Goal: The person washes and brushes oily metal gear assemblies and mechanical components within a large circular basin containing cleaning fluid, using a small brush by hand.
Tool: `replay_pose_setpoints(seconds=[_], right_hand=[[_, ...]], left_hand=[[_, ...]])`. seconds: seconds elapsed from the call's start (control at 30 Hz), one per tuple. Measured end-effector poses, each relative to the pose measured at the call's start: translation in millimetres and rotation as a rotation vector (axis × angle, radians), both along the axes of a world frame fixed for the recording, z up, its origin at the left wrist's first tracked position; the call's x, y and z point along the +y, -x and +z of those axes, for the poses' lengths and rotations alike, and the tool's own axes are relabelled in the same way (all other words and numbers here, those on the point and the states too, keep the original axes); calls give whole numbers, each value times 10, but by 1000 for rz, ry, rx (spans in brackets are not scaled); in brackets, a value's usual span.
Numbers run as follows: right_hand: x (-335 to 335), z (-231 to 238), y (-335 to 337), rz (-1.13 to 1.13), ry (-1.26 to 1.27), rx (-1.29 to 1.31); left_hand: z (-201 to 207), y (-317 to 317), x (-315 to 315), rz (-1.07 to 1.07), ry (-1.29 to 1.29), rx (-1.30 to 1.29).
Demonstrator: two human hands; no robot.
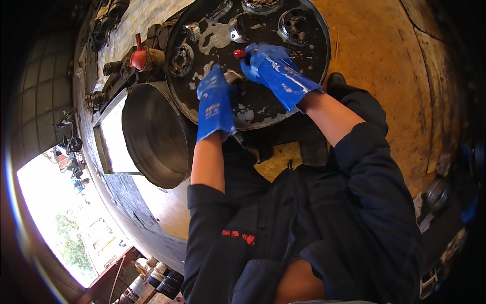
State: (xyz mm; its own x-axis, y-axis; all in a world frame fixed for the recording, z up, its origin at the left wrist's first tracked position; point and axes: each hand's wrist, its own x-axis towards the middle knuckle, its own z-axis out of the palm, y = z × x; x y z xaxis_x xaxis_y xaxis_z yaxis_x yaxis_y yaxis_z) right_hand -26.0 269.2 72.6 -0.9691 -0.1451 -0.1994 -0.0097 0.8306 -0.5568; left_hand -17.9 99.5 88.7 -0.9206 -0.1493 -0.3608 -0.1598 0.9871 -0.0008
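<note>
**One red handle (239,53) gripped over a dark pan (319,50)**

Our blue-gloved right hand (267,62) closes round the handle; our left hand (213,88), at its seven o'clock, is blurred, and we cannot tell whether it grips anything. Our hands hide some of the pan. It holds metal rings (236,31) at nine, twelve and two; a large drum (157,134) sits at eight.

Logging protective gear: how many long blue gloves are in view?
2: one long blue glove on the left hand, a second long blue glove on the right hand, over a round black tray. Blue patches at far right are too unclear to count.
</note>
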Motion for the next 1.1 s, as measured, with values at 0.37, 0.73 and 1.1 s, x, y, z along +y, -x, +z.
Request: replay_pose_setpoints(seconds=[0.37,0.73,1.1], right_hand=[[-77,76,203,-29,115,-261],[-198,39,-49,85,249,181],[-487,-306,39,162,674,-326]], left_hand=[[-513,-379,-1014,-131,-442,216],[-638,-429,-1075,-62,-544,200],[-748,-308,-912,139,-874,139]])
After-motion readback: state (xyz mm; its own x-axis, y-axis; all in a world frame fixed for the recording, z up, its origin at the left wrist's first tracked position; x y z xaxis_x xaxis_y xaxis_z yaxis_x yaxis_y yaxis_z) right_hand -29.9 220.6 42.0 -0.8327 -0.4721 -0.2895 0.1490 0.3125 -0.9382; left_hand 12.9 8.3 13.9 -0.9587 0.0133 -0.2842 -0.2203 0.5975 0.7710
